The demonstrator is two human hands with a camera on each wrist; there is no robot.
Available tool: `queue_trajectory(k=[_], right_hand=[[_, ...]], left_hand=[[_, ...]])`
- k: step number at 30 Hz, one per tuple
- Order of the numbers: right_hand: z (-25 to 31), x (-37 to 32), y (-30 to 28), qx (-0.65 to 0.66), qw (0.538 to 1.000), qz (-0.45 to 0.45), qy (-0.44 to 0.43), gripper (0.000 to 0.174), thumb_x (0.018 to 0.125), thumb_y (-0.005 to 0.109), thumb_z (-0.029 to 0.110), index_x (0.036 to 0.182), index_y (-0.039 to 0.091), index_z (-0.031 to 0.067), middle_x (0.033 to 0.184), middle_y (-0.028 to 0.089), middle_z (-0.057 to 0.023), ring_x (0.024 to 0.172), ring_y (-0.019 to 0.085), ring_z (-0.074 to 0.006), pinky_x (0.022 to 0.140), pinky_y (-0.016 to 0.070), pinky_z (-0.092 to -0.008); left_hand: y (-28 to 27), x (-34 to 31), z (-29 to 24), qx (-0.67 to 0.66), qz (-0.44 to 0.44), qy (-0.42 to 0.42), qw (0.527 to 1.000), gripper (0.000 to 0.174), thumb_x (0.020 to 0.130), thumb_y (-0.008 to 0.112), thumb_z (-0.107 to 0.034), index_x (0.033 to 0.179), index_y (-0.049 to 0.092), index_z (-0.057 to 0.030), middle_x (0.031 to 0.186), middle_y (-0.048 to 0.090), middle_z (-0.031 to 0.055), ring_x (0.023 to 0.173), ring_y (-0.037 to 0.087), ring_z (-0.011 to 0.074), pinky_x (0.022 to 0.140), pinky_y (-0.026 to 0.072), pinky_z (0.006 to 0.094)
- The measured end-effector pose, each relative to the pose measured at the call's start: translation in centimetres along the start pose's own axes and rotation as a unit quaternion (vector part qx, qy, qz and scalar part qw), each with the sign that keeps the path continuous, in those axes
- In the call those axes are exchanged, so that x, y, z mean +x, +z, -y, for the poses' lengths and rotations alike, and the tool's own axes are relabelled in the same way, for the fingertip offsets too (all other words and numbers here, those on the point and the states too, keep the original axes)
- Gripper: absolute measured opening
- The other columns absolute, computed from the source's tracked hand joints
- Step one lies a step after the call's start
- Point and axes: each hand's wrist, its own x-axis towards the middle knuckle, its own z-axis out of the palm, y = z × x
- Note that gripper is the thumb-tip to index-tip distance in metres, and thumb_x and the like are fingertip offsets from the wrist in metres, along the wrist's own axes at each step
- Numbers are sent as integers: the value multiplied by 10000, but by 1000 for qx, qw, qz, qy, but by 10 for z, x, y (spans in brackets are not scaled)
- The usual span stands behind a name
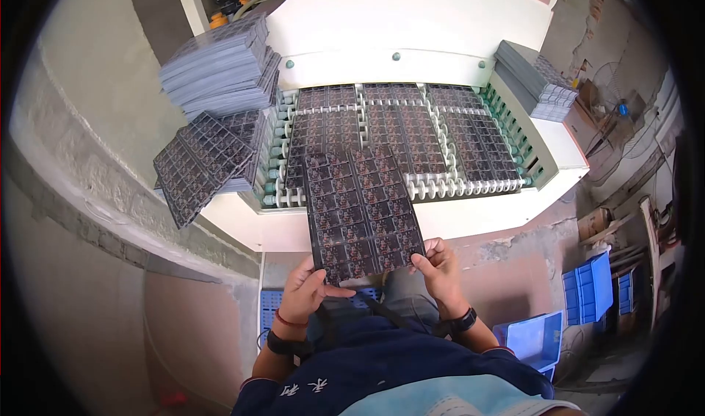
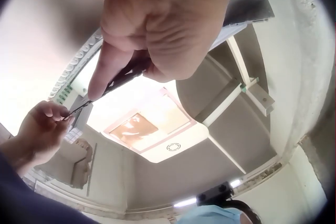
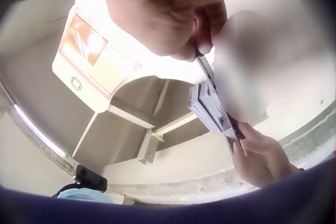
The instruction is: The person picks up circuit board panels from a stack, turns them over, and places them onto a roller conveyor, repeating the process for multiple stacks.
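Observation:
In the head view a dark patterned panel [image 1: 366,214] is held in front of the machine, its far end overlapping the roller bed's near edge. The left hand [image 1: 305,292] pinches its near left corner, thumb on top, one finger stretched out below. At the near right corner the right hand [image 1: 439,273] pinches the edge between thumb and curled fingers. The left wrist view shows the panel edge-on [image 2: 123,78] in the left hand [image 2: 157,24]. From the right wrist, the right hand [image 3: 168,14] grips the thin panel edge [image 3: 207,69].
Similar panels [image 1: 400,131] lie in rows on white rollers [image 1: 455,188]. A tall panel stack [image 1: 217,67] stands at the left, with loose panels [image 1: 202,159] askew before it. Another stack [image 1: 534,82] sits at the right. Blue crates [image 1: 530,339] are on the floor at the lower right.

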Motion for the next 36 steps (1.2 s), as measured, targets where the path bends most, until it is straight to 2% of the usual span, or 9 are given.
queue_trajectory(k=[1, 8, 11, 18, 20, 22, 24, 36], right_hand=[[-3, 2, -2, 11, 1000, 0, -6, 174, 791, 569, -27, 874, 422, 17, 745, 555, -59, 611, 526, -96, 567, 457, -216], [-15, 12, 7, 36, 999, 28, 13, 197, 777, 589, -25, 862, 419, 29, 756, 542, -56, 599, 516, -86, 562, 452, -211], [-17, 12, 11, 23, 999, 25, 32, 199, 772, 596, -25, 852, 423, 30, 742, 535, -46, 597, 512, -80, 559, 449, -207], [-17, 10, 8, 4, 999, 6, 48, 194, 771, 596, -26, 850, 428, 29, 719, 529, -27, 594, 507, -66, 531, 422, -188], [-20, 10, 4, -37, 998, 20, 50, 189, 775, 593, -24, 847, 427, 30, 707, 526, -17, 586, 498, -50, 516, 403, -176], [-16, 10, 8, -19, 998, 13, 51, 188, 776, 591, -25, 848, 427, 31, 704, 525, -13, 585, 493, -44, 512, 397, -172], [-16, 10, 8, 1, 998, 14, 53, 187, 777, 589, -25, 849, 426, 32, 701, 525, -8, 583, 488, -38, 508, 391, -169], [-23, 9, 7, 21, 998, 27, 49, 198, 773, 597, -22, 863, 429, 32, 725, 533, -13, 599, 496, -35, 512, 398, -166]], left_hand=[[1, 0, 2, -7, -29, 2, 1000, 356, 870, 364, -51, 1203, 347, 74, 1166, 470, 202, 1036, 512, 324, 708, 522, 497], [-7, -9, 4, -23, -73, 15, 997, 354, 866, 369, -45, 1195, 347, 84, 1142, 484, 208, 1005, 531, 326, 710, 527, 481], [-13, -12, 4, -17, -70, 9, 997, 358, 865, 319, -13, 1215, 346, 53, 1169, 474, 186, 1016, 530, 309, 749, 517, 456], [-16, -11, 10, -14, -77, -3, 997, 364, 862, 328, -15, 1219, 343, 53, 1151, 487, 182, 1007, 537, 296, 733, 528, 439], [-14, -10, 12, -19, -117, 10, 993, 363, 855, 393, -44, 1191, 353, 88, 1119, 500, 207, 962, 552, 335, 669, 549, 448], [-14, -10, 13, -20, -113, 5, 993, 361, 852, 396, -45, 1182, 361, 96, 1118, 502, 207, 955, 556, 336, 660, 554, 439], [-17, -11, 13, -7, -102, 11, 995, 361, 860, 344, -20, 1210, 352, 68, 1128, 502, 186, 985, 547, 302, 700, 543, 425], [-17, -13, 13, -16, -105, 15, 994, 365, 868, 344, -26, 1219, 338, 73, 1134, 499, 184, 979, 550, 298, 696, 545, 412]])
